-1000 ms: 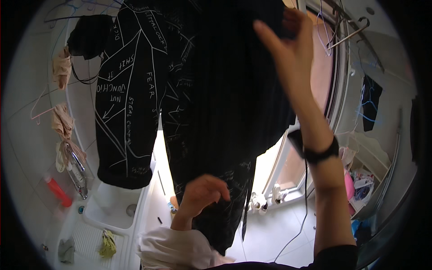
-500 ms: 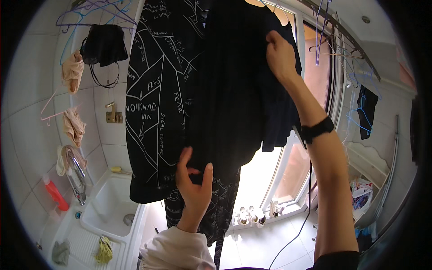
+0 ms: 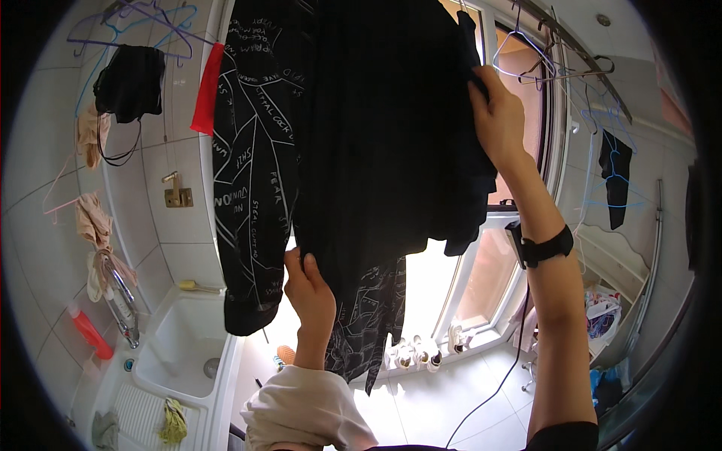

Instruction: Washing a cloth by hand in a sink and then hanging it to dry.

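A plain black garment (image 3: 383, 143) hangs in front of me, its upper part cut off by the frame. My left hand (image 3: 310, 297), in a pushed-up white sleeve, pinches its lower left edge. Higher up, my right hand (image 3: 500, 120) has its fingers closed on the right edge of the black cloth; a black band circles that forearm. On the left, touching the plain cloth, hangs a black garment with white lines and lettering (image 3: 248, 180). Behind and below shows a patterned black cloth (image 3: 372, 316) with similar white lines.
A white sink (image 3: 184, 346) with a faucet (image 3: 120, 293) and red bottle (image 3: 92, 331) stands at left. Hangers (image 3: 162, 30) hold a black bag-like item (image 3: 129, 83). More hangers (image 3: 553, 68) hang at right. Several shoes (image 3: 417, 352) stand by the window; a dark cable (image 3: 500, 376) crosses there.
My left hand, spread before, has closed on the lower left edge. My right hand has moved right and slightly down. The patterned garment looks narrower, and a red cloth shows beside it.
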### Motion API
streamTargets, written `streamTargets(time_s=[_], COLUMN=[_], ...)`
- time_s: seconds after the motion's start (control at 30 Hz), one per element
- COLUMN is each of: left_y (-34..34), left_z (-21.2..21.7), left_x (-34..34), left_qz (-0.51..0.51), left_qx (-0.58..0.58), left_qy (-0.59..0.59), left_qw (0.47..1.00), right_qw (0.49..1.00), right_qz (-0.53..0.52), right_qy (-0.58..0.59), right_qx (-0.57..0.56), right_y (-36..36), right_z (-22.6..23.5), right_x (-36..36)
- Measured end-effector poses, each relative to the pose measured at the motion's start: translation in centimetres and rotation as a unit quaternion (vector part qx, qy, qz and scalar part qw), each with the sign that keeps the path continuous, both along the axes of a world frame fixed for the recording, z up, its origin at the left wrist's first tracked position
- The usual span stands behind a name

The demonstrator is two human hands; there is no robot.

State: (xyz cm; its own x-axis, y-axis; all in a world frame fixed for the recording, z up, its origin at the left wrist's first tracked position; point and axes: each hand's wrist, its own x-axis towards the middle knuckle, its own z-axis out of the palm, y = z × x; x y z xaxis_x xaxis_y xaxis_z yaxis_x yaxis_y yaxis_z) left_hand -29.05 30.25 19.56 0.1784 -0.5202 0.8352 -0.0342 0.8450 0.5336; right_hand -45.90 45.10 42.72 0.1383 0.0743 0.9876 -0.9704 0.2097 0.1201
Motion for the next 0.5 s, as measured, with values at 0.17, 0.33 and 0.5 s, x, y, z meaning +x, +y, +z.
streamTargets(time_s=[0.17,0.33,0.5], left_y=[-0.2,-0.4,0.8], left_z=[-1.2,-5.7,-8.9], left_x=[1.5,2.3,2.9], left_qz=[-0.166,-0.226,-0.282], left_qx=[0.102,0.093,0.148], left_qy=[0.026,-0.166,-0.060], left_qw=[0.980,0.955,0.946], right_qw=[0.999,1.000,1.000], right_qz=[-0.025,0.003,0.011], right_qy=[0.018,0.026,0.016], right_qx=[0.034,-0.015,-0.015], right_y=[1.1,2.5,2.3], right_z=[-2.7,-2.5,-2.8], right_x=[-0.2,-1.4,-1.4])
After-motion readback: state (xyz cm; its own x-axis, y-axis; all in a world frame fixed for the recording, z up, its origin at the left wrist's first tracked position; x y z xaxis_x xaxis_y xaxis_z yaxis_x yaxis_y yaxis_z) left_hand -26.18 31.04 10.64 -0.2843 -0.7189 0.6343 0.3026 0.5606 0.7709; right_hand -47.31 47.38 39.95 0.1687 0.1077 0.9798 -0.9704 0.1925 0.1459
